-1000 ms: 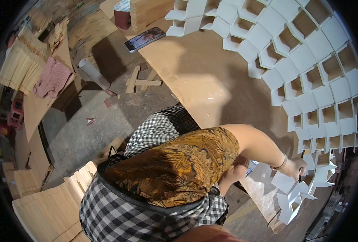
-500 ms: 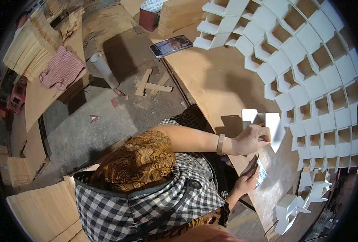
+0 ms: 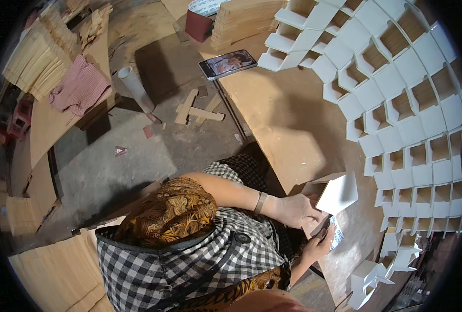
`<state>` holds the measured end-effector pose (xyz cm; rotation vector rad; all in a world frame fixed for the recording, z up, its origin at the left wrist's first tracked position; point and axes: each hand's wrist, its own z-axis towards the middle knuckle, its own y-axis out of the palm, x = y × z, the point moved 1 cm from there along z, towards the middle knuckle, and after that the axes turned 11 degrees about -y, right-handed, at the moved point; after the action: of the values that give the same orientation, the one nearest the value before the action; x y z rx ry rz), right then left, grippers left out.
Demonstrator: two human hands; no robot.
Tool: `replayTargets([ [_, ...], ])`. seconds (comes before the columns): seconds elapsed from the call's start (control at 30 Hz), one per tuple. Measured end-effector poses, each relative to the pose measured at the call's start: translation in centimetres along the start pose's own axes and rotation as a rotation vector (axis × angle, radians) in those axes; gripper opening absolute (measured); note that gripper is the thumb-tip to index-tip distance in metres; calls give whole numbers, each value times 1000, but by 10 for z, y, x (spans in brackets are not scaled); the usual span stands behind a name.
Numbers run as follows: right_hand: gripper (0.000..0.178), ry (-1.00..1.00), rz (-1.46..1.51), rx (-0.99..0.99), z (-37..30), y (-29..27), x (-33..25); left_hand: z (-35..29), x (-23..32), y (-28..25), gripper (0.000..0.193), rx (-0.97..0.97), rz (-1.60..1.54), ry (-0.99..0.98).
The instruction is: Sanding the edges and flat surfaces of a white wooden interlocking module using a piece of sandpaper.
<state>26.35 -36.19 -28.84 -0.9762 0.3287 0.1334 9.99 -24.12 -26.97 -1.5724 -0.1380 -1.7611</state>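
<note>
Light and shadow (image 3: 296,122) patch the grey floor (image 3: 93,169) and tan tabletop (image 3: 246,104).

A white angular piece (image 3: 338,195) is tilted near a blue-printed white sheet (image 3: 336,234).

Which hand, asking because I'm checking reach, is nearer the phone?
Left: the left hand is below the phone in the picture; the right hand is lower still and farther right.

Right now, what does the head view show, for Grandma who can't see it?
A person's left hand holds a white angular piece at a wooden table; the right hand grips a blue-printed sheet. Many white open boxes stand beyond.
</note>
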Motion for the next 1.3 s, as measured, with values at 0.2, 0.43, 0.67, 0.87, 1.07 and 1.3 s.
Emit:
replayTargets([
  [0.2,29,-14,-7,-80,9,-4,-4,16,-41,9,36,185,443,29],
  [0.43,36,174,238,51,41,-32,-13,19,-6,-12,20,210,-74,-129],
  [0.67,53,-498,267,-136,80,-26,-59,56,-16,10,36,127,159,16],
  [0.87,60,-605,21,-360,80,-32,-63,56,-44,33,59,235,262,48],
  [1.07,65,-671,4,-359,133,-20,-12,47,-52,17,41,273,223,300],
  [1.3,49,-658,-83,-358,123,-21,-33,65,-30,8,43,-6,-563,-105],
])
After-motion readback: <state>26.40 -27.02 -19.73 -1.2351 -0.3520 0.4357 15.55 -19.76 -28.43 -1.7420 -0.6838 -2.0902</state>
